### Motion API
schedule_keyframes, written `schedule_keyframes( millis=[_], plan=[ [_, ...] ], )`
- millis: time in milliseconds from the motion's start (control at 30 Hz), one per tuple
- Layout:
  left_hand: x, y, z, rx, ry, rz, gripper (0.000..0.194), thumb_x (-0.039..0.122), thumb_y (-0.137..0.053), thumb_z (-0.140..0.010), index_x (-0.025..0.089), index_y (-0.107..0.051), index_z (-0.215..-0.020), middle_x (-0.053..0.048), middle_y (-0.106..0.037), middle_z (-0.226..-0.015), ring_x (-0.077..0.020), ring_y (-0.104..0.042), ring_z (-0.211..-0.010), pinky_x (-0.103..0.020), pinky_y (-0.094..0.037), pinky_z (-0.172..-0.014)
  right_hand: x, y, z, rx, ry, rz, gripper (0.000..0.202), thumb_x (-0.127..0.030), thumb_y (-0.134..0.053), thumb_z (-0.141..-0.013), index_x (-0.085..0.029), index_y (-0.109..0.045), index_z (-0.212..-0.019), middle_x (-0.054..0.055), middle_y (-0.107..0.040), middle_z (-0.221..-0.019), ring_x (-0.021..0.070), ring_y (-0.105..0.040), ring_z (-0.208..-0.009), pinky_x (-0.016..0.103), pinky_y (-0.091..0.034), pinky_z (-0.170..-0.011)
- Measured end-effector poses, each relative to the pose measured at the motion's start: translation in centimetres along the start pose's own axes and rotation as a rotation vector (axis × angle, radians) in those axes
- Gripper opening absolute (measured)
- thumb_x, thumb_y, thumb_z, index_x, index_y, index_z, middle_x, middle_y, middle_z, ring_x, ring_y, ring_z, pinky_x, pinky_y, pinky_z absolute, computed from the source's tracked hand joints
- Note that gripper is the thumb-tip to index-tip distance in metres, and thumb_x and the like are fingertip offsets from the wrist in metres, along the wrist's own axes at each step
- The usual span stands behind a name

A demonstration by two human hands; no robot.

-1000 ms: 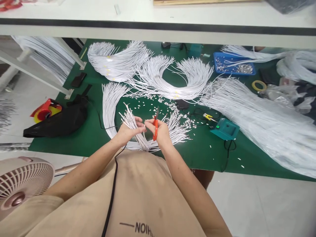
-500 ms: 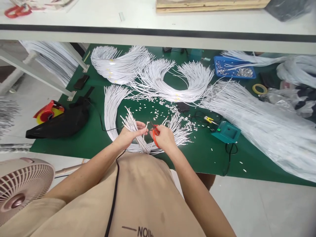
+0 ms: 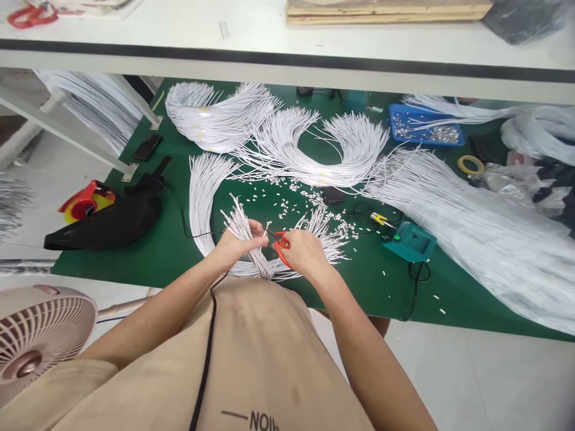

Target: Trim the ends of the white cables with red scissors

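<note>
My left hand (image 3: 238, 244) is closed around a small bundle of white wires (image 3: 257, 256), whose ends fan out above the fingers. Between its thumb and fingers one wire end sticks up. Orange-handled pliers or cutters (image 3: 282, 256) are gripped in my right hand (image 3: 305, 248), their dark tip pointing left at that wire end, close to my left fingertips. Whether the tip touches the wire is too small to tell. Beyond both hands, many small white and metal pieces (image 3: 287, 206) lie scattered on the green table (image 3: 359, 293).
Large white wire bundles (image 3: 314, 170) lie across the table. A blue tray (image 3: 424, 140) of metal parts stands at the back right, near a teal device (image 3: 411, 241). A red tape dispenser (image 3: 87, 200) lies left, a fan (image 3: 42, 335) below it. A white shelf (image 3: 251, 60) crosses the top.
The orange-handled tool has turned, its tip now reaching left to the wire end at my left fingertips. My right hand has shifted slightly; my left hand has hardly moved.
</note>
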State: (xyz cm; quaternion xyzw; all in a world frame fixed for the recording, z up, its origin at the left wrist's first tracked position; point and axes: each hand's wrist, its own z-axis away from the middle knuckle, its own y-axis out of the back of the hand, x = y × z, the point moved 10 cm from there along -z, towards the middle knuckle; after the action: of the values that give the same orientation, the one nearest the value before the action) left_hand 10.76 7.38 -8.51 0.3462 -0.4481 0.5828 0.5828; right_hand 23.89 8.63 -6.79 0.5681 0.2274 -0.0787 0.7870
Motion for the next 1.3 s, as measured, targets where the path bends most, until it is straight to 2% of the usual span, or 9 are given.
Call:
schedule_keyframes(
  millis=[100,333,467,533,600,733,967,1200,1300],
  plan=[
    [0.0,0.2,0.0,0.04,-0.001,0.015,0.036,0.029,-0.075,-0.057,0.016,-0.054,-0.084,0.001,-0.06,-0.073,-0.0148,-0.061,-0.066,-0.032,-0.049,-0.071,-0.1,-0.3,0.0,0.024,-0.02,-0.011,0.028,-0.043,-0.056,-0.074,-0.021,-0.061,-0.057,0.006,-0.058,-0.058,0.0185,-0.055,-0.056,0.027,-0.03,-0.05],
    [-0.2,-0.1,0.0,-0.001,0.006,0.041,0.034,0.031,-0.072,-0.062,0.018,-0.049,-0.083,-0.002,-0.066,-0.074,-0.0182,-0.065,-0.07,-0.035,-0.048,-0.074,0.7,-1.1,0.2,0.055,-0.048,-0.108,0.028,-0.042,-0.055,-0.073,-0.019,-0.06,-0.058,0.006,-0.06,-0.061,0.0179,-0.053,-0.057,0.028,-0.032,-0.052],
    [-0.1,-0.4,0.2,-0.014,0.025,0.029,0.034,0.032,-0.071,-0.064,0.019,-0.046,-0.083,-0.003,-0.068,-0.077,-0.0179,-0.065,-0.071,-0.034,-0.047,-0.073,1.5,-0.6,-0.4,0.09,-0.031,-0.591,0.023,-0.038,-0.054,-0.073,-0.018,-0.065,-0.072,0.002,-0.061,-0.067,0.014,-0.053,-0.062,0.025,-0.037,-0.058],
    [0.0,-0.7,0.3,-0.038,0.031,0.03,0.034,0.032,-0.071,-0.064,0.019,-0.045,-0.082,-0.004,-0.069,-0.078,-0.0174,-0.065,-0.07,-0.033,-0.047,-0.072,1.1,-0.1,-0.9,0.09,0.05,-0.871,0.026,-0.035,-0.051,-0.076,-0.017,-0.066,-0.088,0.001,-0.061,-0.075,0.0127,-0.054,-0.068,0.025,-0.04,-0.065],
    [0.1,-1.1,0.3,-0.08,0.029,0.032,0.032,0.032,-0.07,-0.066,0.019,-0.044,-0.081,-0.004,-0.069,-0.078,-0.0169,-0.064,-0.07,-0.032,-0.047,-0.071,0.1,0.3,-1.1,0.053,0.159,-1.016,0.027,-0.032,-0.052,-0.076,-0.018,-0.065,-0.095,0.001,-0.061,-0.083,0.0123,-0.054,-0.073,0.025,-0.041,-0.071],
    [-0.1,-1.4,0.2,-0.15,0.023,0.052,0.03,0.031,-0.068,-0.068,0.019,-0.044,-0.082,-0.004,-0.068,-0.077,-0.0165,-0.064,-0.069,-0.032,-0.048,-0.071,-1.0,0.5,-1.2,-0.016,0.251,-1.017,0.021,-0.032,-0.056,-0.075,-0.018,-0.066,-0.087,0.002,-0.061,-0.084,0.0134,-0.054,-0.079,0.027,-0.041,-0.076],
    [-0.7,-1.3,0.0,-0.145,0.066,0.067,0.034,0.033,-0.07,-0.065,0.02,-0.043,-0.082,-0.004,-0.068,-0.075,-0.0164,-0.064,-0.067,-0.032,-0.047,-0.07,-0.8,0.1,-1.3,-0.032,0.218,-1.041,0.021,-0.037,-0.059,-0.073,-0.016,-0.062,-0.078,0.0,-0.059,-0.074,0.0117,-0.052,-0.07,0.025,-0.041,-0.07],
    [0.0,-0.7,-0.1,-0.013,0.025,-0.014,0.036,0.028,-0.073,-0.06,0.02,-0.044,-0.08,0.001,-0.065,-0.07,-0.0153,-0.062,-0.067,-0.03,-0.045,-0.069,0.3,-0.9,-0.9,0.064,0.017,-1.115,0.021,-0.036,-0.062,-0.067,-0.016,-0.058,-0.065,-0.003,-0.053,-0.061,0.0093,-0.046,-0.057,0.023,-0.039,-0.058],
    [0.1,-0.2,-0.1,0.066,0.009,-0.062,0.037,0.026,-0.075,-0.057,0.02,-0.045,-0.079,0.003,-0.063,-0.068,-0.0134,-0.059,-0.064,-0.028,-0.044,-0.065,-0.2,-0.4,-0.6,0.106,0.021,-1.176,0.021,-0.036,-0.062,-0.066,-0.016,-0.057,-0.061,-0.002,-0.053,-0.061,0.0098,-0.046,-0.058,0.023,-0.039,-0.059]
  ],
)
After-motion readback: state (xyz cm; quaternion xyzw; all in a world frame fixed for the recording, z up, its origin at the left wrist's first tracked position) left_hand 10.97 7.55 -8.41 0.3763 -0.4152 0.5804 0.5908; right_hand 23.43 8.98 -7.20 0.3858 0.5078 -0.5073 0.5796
